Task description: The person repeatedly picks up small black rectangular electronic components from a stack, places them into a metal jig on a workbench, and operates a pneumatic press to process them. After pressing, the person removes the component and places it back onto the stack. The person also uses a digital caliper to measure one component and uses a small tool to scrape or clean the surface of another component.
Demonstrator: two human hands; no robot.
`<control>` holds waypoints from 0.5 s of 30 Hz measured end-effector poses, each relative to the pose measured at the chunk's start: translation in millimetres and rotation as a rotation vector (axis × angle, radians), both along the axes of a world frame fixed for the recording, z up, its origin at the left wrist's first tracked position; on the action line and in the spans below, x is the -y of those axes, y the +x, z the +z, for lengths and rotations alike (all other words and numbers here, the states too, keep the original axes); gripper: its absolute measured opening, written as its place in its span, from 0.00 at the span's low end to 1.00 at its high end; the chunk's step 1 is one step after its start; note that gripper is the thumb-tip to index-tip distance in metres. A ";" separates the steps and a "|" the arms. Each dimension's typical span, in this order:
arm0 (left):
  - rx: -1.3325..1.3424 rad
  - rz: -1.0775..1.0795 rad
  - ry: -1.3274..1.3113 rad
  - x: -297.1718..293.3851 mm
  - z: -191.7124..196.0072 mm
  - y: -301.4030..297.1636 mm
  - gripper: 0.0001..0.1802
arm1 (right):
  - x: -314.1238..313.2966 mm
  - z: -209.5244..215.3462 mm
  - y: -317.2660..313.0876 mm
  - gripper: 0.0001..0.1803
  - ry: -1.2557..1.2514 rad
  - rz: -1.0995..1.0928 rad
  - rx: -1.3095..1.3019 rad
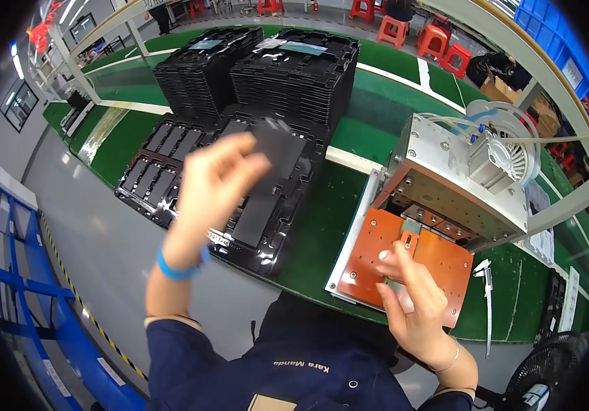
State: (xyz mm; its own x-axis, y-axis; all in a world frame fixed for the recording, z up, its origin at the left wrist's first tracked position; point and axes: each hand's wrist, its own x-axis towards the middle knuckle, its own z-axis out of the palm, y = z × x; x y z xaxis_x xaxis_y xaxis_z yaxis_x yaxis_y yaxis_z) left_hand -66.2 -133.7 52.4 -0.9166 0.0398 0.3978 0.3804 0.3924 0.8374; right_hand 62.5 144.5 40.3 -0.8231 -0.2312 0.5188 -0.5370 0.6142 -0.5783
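Observation:
My left hand (215,181) is raised over a black moulded tray (277,243) and pinches a flat dark grey plate (282,147) by its edge; the hand and plate are motion-blurred. The tray holds more dark plates in its slots. My right hand (411,291) rests on the orange-brown base plate (434,257) of a metal press fixture (452,181), with its fingers at a small pale green strip near the fixture's mouth. Whether the fingers grip that strip is unclear.
A second black tray (154,175) of dark plates lies to the left. Two tall stacks of black trays (257,72) stand behind on the green bench mat (366,133). A blue rack (17,288) is at left, a fan (547,370) at lower right, and red stools (438,38) beyond.

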 end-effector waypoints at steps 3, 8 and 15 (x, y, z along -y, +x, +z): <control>0.246 -0.008 -0.053 52.4 9.0 -69.8 0.19 | 2.4 5.5 -6.1 0.19 0.097 0.157 0.069; 0.347 0.006 -0.354 52.0 -40.7 -111.5 0.23 | 27.9 7.1 -46.1 0.06 0.248 0.238 -0.129; -0.242 0.317 -0.335 61.0 -38.0 -111.5 0.10 | 106.4 -5.1 -134.0 0.07 0.466 0.420 -0.510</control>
